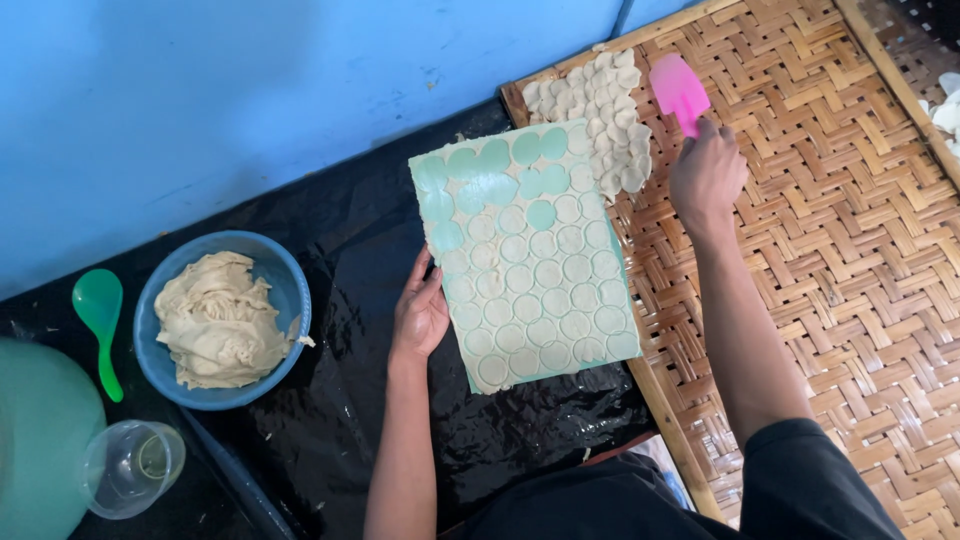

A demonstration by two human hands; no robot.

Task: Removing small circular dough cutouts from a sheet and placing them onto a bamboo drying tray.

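Most discs: I see them on the board [560,300], top rows bare.
left hand [420,315]: flat, steadying board edge.
right hand [706,175]: closed on pink scraper [678,90].
discs [605,110]: small pile moved onto mat [800,250].
bowl [285,280]: far left, dough left in it.

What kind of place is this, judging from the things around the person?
Probably a small home workshop for handmade snacks or crackers, with work done at floor level. A green board holds cut dough rounds, a woven bamboo tray receives them, and a blue bowl of dough sits on black plastic sheeting.
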